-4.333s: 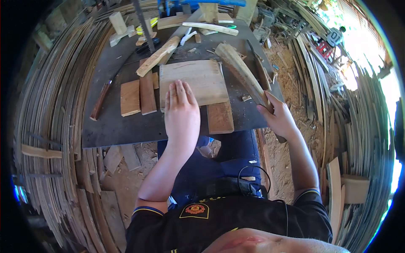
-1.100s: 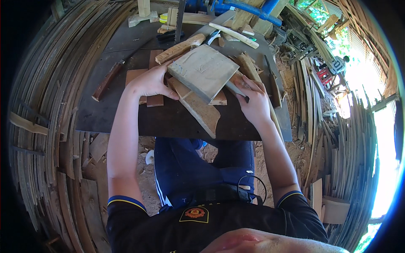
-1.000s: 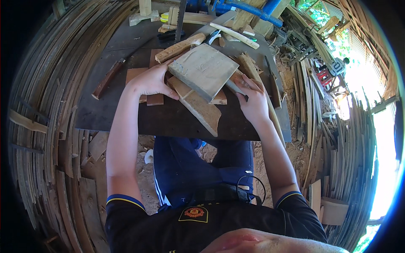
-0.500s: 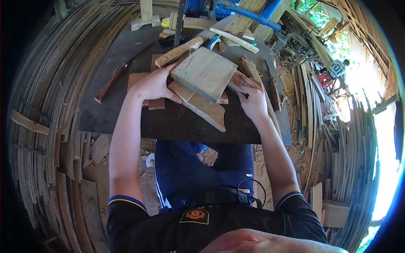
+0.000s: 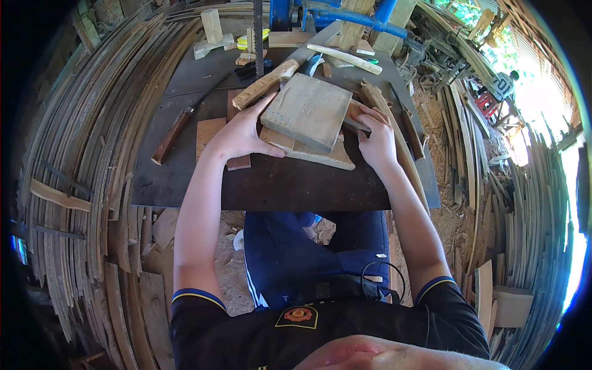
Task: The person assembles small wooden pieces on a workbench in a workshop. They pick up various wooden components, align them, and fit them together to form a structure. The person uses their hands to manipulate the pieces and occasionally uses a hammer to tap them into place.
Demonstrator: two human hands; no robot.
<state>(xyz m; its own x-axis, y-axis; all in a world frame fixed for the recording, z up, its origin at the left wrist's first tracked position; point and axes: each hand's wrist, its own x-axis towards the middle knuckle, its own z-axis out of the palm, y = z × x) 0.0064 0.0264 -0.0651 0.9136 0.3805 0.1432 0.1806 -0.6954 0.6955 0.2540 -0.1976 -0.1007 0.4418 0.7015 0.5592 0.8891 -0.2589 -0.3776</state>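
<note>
A thick, square wooden block (image 5: 308,111) rests tilted on top of a thinner wooden board (image 5: 317,155), above the dark tabletop (image 5: 296,191). My left hand (image 5: 248,132) is closed on the left side of this pair, thumb along the near edge of the thin board and fingers behind the block. At the block's right side, my right hand (image 5: 377,137) grips the end of a narrow wooden piece (image 5: 353,116) that runs beneath the block; its other end is hidden. Flat reddish boards (image 5: 211,134) lie by my left wrist.
An upright saw blade (image 5: 258,43) stands at the table's far side, before a blue metal frame (image 5: 345,15). Wooden-handled tools (image 5: 172,132) lie left, with a long stick (image 5: 401,145) and another tool (image 5: 412,132) right. Stacked planks flank the table; a person (image 5: 502,86) sits far right.
The thin board beneath the block has turned, its pointed near end swinging away from me and rightward. Both hands keep their hold. The whole view has shifted slightly.
</note>
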